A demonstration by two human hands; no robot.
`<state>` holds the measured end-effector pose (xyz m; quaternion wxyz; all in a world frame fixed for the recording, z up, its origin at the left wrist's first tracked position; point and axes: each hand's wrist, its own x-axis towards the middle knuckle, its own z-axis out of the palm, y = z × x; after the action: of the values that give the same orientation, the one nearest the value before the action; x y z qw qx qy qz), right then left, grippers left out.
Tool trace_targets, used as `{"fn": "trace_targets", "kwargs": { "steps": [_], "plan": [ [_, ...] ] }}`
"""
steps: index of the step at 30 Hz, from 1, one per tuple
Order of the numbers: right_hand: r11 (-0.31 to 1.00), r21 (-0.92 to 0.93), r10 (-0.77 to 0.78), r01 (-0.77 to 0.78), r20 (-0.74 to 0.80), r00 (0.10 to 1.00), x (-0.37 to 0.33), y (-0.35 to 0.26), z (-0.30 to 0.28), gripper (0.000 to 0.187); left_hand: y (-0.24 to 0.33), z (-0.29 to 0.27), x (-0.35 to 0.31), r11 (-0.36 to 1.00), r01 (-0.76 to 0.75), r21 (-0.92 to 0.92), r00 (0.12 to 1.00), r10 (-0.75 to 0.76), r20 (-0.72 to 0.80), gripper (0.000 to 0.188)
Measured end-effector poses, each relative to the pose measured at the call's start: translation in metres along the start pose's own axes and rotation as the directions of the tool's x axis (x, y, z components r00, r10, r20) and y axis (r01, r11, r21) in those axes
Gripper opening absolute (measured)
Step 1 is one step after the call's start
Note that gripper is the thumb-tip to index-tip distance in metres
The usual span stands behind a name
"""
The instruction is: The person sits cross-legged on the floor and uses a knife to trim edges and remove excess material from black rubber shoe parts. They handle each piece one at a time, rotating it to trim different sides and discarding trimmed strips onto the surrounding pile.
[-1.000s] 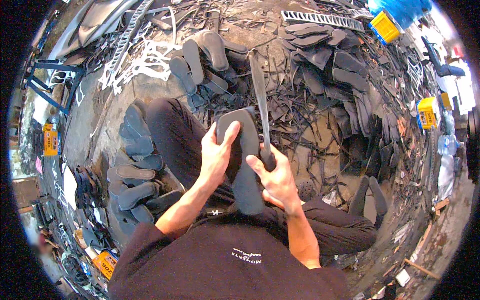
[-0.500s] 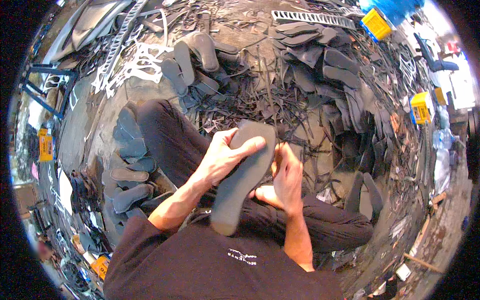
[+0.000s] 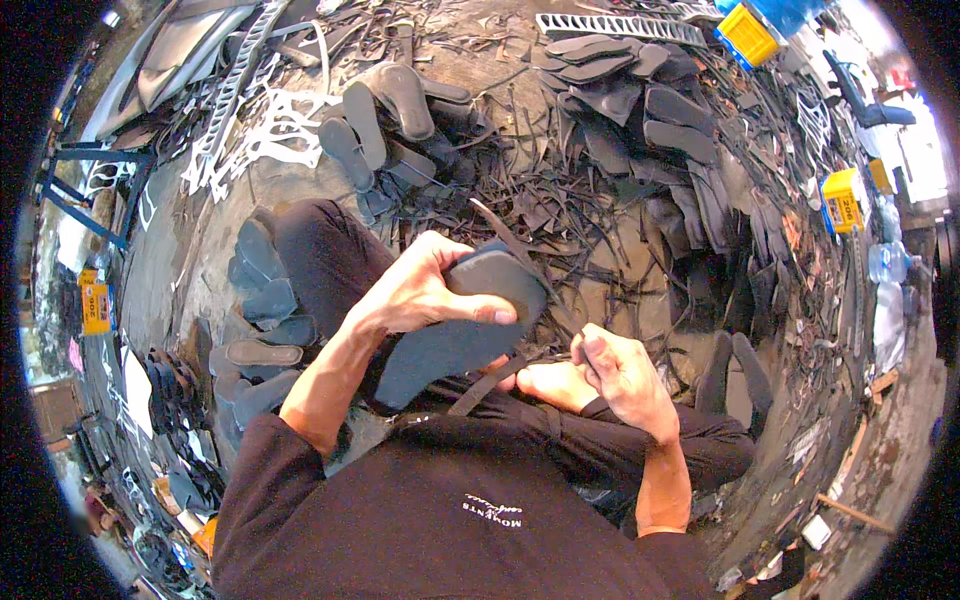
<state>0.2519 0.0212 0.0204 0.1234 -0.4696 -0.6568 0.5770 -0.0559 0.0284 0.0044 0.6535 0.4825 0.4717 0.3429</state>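
Observation:
My left hand (image 3: 430, 290) grips a dark grey shoe sole (image 3: 445, 345) over my lap, thumb on its upper face and fingers beneath. The sole lies tilted, its rounded end toward my right hand. A thin dark trimmed strip (image 3: 548, 278) curves past that end and runs to my right hand (image 3: 625, 375). There the fingers are closed on the strip, away from the sole. Whether a blade is also in that fist is hidden. Another strip length (image 3: 483, 386) hangs below the sole, beside my bare foot (image 3: 557, 384).
Cut soles (image 3: 400, 100) are heaped ahead, with another stack of soles (image 3: 680, 120) to the right. More soles (image 3: 265, 352) lie by my left knee. Dark scraps (image 3: 540, 190) cover the floor between. White cut-out sheet waste (image 3: 285, 125) lies at far left; yellow boxes (image 3: 842, 200) stand right.
My right hand has moved right and nearer to me, away from the sole, drawing out a strip. The sole has turned and tilted in my left hand.

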Motion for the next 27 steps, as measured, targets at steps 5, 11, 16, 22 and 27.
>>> {"fn": "trace_targets", "kwargs": {
  "steps": [5,11,16,22,27],
  "plan": [
    [0.992,-0.042,-0.116,0.118,0.053,0.992,0.027,0.011,0.014,0.063,-0.015,0.035,0.009,0.991,0.107,0.079,0.943,-0.126,0.307,0.045],
    [0.995,0.085,-0.046,0.050,-0.038,0.998,0.063,0.041,0.036,0.070,-0.014,0.065,0.001,0.983,-0.173,0.055,0.908,0.137,0.396,0.044],
    [0.849,0.517,0.207,-0.110,-0.134,0.969,0.048,0.033,0.017,0.061,-0.017,-0.004,0.011,0.876,-0.458,-0.152,0.534,0.134,-0.835,0.026],
    [0.985,0.160,-0.032,0.062,-0.185,0.982,0.050,0.021,0.083,0.060,-0.039,0.036,-0.001,0.794,-0.350,-0.497,0.446,-0.325,-0.834,0.045],
    [0.996,-0.034,-0.084,0.079,-0.188,0.979,0.031,0.019,0.111,0.050,-0.057,0.043,-0.006,0.652,-0.461,-0.602,0.494,-0.375,-0.784,0.045]
  ]
}}
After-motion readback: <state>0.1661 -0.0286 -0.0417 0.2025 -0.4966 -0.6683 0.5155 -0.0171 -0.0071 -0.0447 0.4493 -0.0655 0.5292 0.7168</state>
